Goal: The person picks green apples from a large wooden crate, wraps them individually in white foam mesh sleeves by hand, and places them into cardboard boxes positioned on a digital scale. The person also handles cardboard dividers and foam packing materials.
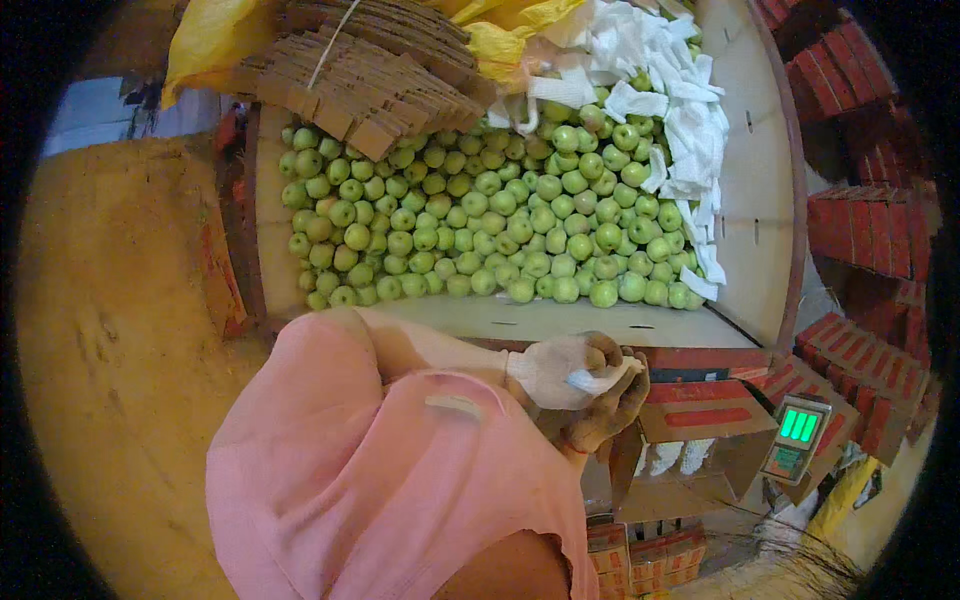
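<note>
My left hand [551, 369], in a pale glove with fingertips that look bare, is at the near wall of a large bin [480, 319]. It holds a white foam fruit net [600, 379]. Just below and to the right, my right hand [611, 412], with a red cord at the wrist, curls its fingers around the net's other end. Whether a fruit sits between the palms is hidden. Many green apples [517, 225] fill the bin beyond my hands. Below my right hand stands an open carton [675, 499] with white foam-wrapped items [694, 455] inside.
Corrugated cardboard dividers [375, 82], tied with string, lie over the apples beside yellow plastic sheeting [502, 37]. Loose foam nets [690, 142] line the bin's right side. A scale display [796, 439] glows green beside the carton. Red-printed cartons [862, 232] are stacked at right.
</note>
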`<state>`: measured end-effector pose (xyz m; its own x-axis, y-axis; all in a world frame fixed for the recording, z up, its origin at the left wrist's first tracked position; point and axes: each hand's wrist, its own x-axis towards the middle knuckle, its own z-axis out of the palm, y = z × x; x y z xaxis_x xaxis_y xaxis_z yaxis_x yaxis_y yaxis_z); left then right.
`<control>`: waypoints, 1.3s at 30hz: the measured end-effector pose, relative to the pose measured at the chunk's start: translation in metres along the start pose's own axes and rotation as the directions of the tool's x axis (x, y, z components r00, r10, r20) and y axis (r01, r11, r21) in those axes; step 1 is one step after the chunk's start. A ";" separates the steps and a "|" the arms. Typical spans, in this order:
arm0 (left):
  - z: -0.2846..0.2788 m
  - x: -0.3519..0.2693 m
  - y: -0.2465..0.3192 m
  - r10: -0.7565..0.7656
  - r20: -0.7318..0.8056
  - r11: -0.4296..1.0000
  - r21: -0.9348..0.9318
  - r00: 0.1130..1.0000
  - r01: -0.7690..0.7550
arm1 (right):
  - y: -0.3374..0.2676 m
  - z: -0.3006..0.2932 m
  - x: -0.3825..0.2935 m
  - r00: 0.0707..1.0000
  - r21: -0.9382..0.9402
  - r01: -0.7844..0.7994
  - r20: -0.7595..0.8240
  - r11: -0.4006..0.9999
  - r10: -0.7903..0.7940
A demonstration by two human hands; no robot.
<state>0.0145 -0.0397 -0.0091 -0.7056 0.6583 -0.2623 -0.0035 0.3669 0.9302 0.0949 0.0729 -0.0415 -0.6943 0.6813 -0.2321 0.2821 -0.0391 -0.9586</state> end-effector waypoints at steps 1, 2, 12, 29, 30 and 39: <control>0.003 -0.003 -0.001 0.037 -0.015 0.999 0.003 0.999 -0.037 | 0.014 -0.001 -0.005 0.997 -0.024 0.075 -0.031 0.997 -0.076; 0.023 -0.005 -0.022 0.247 -0.045 0.945 0.230 0.968 -0.230 | 0.020 -0.005 -0.009 1.000 0.087 -0.009 -0.025 0.996 0.011; -0.013 -0.009 -0.042 -0.262 0.248 0.527 -0.773 0.933 0.354 | 0.012 0.020 -0.014 0.939 -0.543 0.341 0.155 0.767 -0.308; -0.114 0.044 -0.067 -0.245 0.262 0.462 -0.815 0.933 0.350 | 0.055 0.089 0.048 0.933 -0.467 -0.013 0.313 0.884 0.179; -0.106 0.050 -0.088 -0.315 0.156 0.324 -0.909 0.936 0.261 | 0.102 0.084 0.051 0.944 -0.303 -0.014 0.311 0.953 0.112; -0.150 0.111 -0.346 -0.779 -0.439 0.468 0.069 0.448 0.881 | 0.049 0.046 0.061 0.803 -0.722 0.594 0.499 0.356 -0.326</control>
<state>-0.1689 -0.1916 -0.3214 -0.6246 -0.2788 -0.7294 -0.5741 0.7972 0.1869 0.0354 0.0789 -0.1107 -0.9799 0.1946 0.0441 0.1661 0.9182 -0.3595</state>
